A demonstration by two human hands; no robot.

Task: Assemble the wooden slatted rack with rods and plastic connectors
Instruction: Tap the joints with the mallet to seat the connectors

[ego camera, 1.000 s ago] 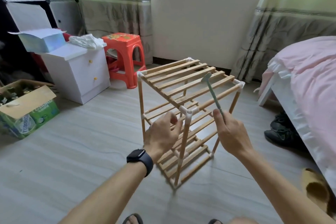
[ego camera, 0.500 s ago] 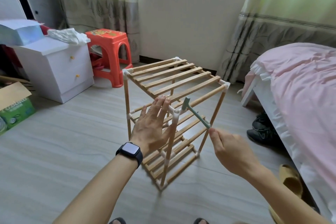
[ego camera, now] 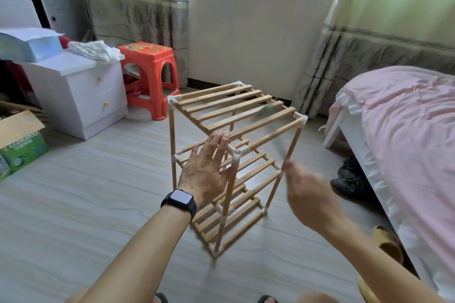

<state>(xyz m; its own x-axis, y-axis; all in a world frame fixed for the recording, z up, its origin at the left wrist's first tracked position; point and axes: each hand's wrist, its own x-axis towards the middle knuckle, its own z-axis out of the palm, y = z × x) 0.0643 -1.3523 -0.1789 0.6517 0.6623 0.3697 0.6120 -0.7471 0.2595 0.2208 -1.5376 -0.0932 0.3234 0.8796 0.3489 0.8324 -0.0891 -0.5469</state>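
The wooden slatted rack (ego camera: 229, 106) stands upright on the floor, three tiers joined by rods and white plastic connectors. My left hand (ego camera: 206, 170), fingers spread and flat, rests against the near top edge beside the front corner connector (ego camera: 237, 152). My right hand (ego camera: 310, 194) is to the right of the rack, fingers closed around the handle of a small green mallet (ego camera: 266, 110). The mallet is raised over the top slats and heavily blurred by motion.
A white drawer cabinet (ego camera: 81, 91) and an orange plastic stool (ego camera: 150, 74) stand at the back left. A cardboard box (ego camera: 19, 145) lies at the left edge. A bed with pink cover (ego camera: 406, 125), dark shoes (ego camera: 352, 179) and a slipper (ego camera: 386, 243) are on the right.
The mallet swung down to the front corner connector and is now raised again over the top slats. My left hand moved from gripping the front post to lying flat against the top edge.
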